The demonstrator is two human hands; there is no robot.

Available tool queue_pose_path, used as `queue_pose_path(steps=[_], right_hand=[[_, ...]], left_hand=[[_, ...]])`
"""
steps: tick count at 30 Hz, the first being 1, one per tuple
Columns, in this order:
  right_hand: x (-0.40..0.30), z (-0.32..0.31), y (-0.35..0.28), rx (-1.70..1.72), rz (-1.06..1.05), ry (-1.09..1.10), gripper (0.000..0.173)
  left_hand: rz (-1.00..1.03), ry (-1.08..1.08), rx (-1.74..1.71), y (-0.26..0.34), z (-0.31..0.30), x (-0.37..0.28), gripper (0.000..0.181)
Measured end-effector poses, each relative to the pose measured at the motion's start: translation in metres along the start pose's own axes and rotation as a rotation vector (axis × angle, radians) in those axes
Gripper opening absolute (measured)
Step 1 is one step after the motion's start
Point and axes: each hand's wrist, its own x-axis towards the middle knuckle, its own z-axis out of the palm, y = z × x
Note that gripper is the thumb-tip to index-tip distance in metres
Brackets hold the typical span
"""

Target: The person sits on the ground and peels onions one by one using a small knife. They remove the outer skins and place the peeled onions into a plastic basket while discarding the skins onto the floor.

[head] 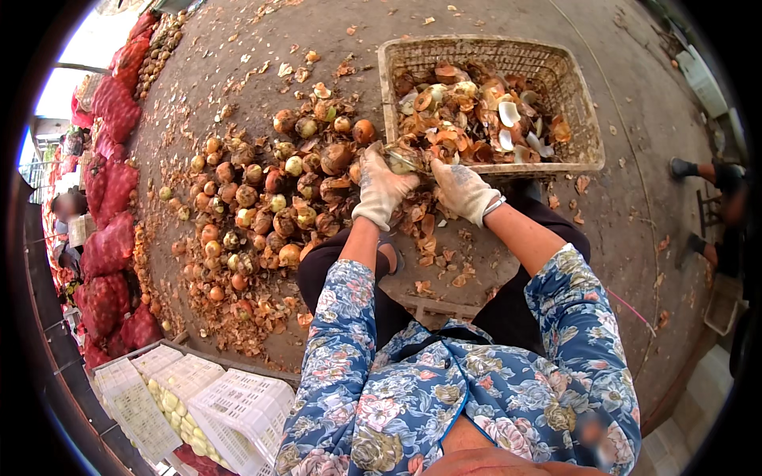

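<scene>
My left hand [381, 185], in a pale work glove, is closed around an onion [400, 162] with loose skin, at the near left corner of a plastic crate [589, 146]. Close beside it, my right hand [463, 189], also gloved, has its fingertips at the skins by the crate's near rim; whether it grips anything is hidden. Inside the crate lie onion skins [476, 119] and pale outer layers. A heap of unpeeled onions [262, 196] spreads over the ground to the left of my left hand.
Red mesh sacks [110, 172] line the far left. White plastic crates [238, 404], one showing peeled onions [172, 410], stand at the lower left. Loose skins [256, 327] litter the concrete floor. Another person's legs [708, 172] are at the right edge, near a beige crate [723, 312].
</scene>
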Motion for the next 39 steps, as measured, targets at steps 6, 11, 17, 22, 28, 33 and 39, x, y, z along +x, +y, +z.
queue_pose_path(steps=[6, 11, 17, 22, 28, 33, 39], right_hand=[[0.005, 0.013, 0.007, -0.079, -0.013, 0.071, 0.044], [0.015, 0.015, 0.005, -0.076, 0.034, 0.006, 0.034], [0.038, 0.012, 0.003, -0.088, 0.159, -0.079, 0.024], [0.025, 0.014, 0.006, -0.070, 0.117, -0.064, 0.045], [0.018, 0.004, 0.010, -0.058, 0.130, -0.118, 0.035], [0.034, 0.003, 0.009, -0.019, 0.157, -0.060, 0.027], [0.015, -0.020, 0.007, -0.021, 0.130, -0.096, 0.028]], left_hand=[[0.004, -0.013, 0.094, 0.007, 0.004, 0.000, 0.095], [0.012, 0.015, 0.218, -0.004, 0.013, -0.001, 0.096], [-0.010, -0.002, 0.093, -0.002, 0.013, 0.001, 0.095], [-0.076, -0.045, -0.279, 0.019, 0.005, -0.003, 0.092], [-0.132, -0.059, -0.377, 0.000, 0.004, 0.006, 0.084], [-0.134, -0.056, -0.512, -0.005, 0.010, 0.002, 0.079], [-0.279, -0.096, -0.807, -0.008, -0.010, 0.002, 0.097]])
